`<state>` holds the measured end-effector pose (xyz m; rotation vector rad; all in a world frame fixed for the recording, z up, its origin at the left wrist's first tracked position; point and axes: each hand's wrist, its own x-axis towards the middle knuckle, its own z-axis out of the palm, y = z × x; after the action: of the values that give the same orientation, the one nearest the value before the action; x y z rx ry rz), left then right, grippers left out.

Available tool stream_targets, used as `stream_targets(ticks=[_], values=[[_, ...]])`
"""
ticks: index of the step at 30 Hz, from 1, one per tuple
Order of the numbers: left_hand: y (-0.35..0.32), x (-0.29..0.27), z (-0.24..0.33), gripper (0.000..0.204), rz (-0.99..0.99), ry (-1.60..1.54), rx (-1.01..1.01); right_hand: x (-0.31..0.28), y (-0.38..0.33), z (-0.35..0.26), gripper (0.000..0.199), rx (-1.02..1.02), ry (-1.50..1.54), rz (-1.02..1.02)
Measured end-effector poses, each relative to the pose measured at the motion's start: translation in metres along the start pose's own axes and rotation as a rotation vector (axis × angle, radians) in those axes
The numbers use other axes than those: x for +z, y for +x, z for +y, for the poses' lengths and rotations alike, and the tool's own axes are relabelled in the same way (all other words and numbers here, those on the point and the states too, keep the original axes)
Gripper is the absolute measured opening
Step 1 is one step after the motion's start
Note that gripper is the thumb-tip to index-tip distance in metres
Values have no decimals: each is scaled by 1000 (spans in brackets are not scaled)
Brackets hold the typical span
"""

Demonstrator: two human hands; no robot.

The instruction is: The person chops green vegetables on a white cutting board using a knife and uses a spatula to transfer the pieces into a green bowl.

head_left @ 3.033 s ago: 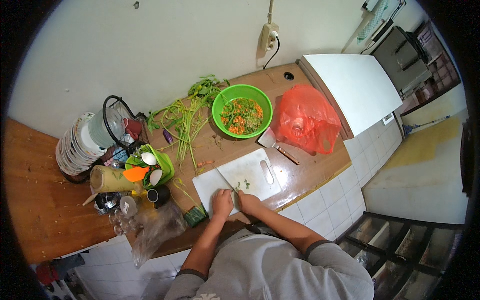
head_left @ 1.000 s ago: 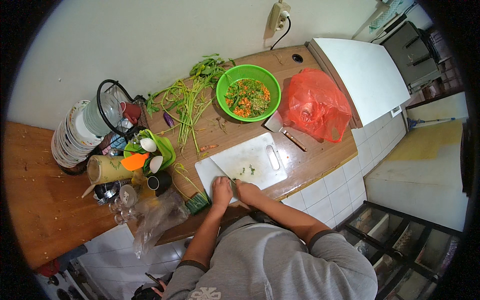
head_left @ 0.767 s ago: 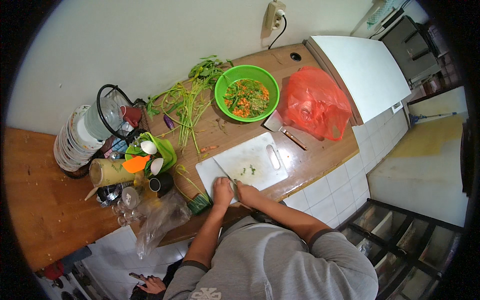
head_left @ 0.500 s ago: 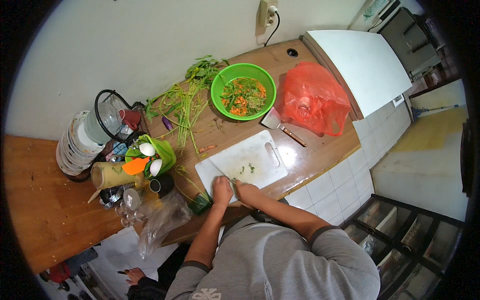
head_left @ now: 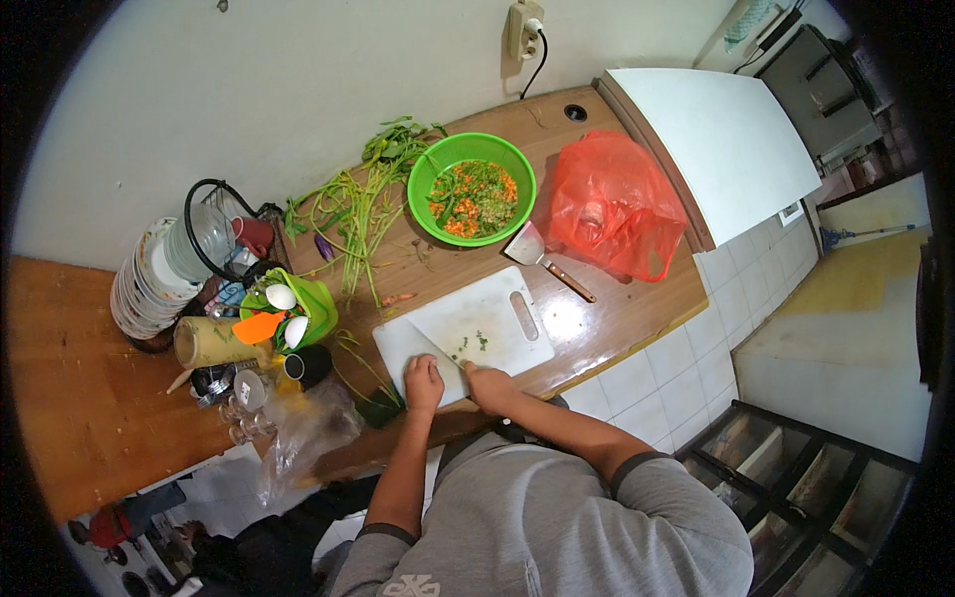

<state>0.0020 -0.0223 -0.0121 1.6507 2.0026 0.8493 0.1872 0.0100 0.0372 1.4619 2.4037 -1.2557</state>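
Note:
My right hand is closed around the handle of a knife, whose thin blade slants up and left across the white cutting board. Just left of the blade, at the board's near edge, my left hand has its fingers curled in; whatever they hold is hidden. Small chopped green bits lie on the board beyond my right hand. Thin green stalks lie beside the board's left edge.
A green bowl of chopped vegetables, long beans, a spatula and a red plastic bag lie beyond the board. Dishes, a green utensil basket and a clear bag crowd the left. Another person is at lower left.
The view has shifted slightly. My left hand has drawn a little away from my right hand and the knife. The other person at lower left has moved.

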Motion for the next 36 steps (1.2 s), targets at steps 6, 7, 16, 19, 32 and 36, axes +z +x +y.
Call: stream_targets(ticks=[6, 7, 16, 19, 32, 36], values=[[7, 5, 20, 12, 83, -30, -57, -28, -12, 42, 25, -6, 1, 13], [9, 6, 31, 12, 133, -38, -66, -37, -16, 43, 24, 15, -21, -33], [41, 24, 135, 18, -202, 230, 438, -82, -30, 95, 28, -277, -158, 89], [49, 40, 126, 18, -274, 229, 423, -90, -32, 102, 29, -353, -166, 61], [29, 25, 162, 17, -199, 215, 262, -72, -31, 127, 32, -444, -46, -138], [7, 9, 152, 14, 6, 160, 177, -67, -37, 129, 28, -349, 29, -188]])
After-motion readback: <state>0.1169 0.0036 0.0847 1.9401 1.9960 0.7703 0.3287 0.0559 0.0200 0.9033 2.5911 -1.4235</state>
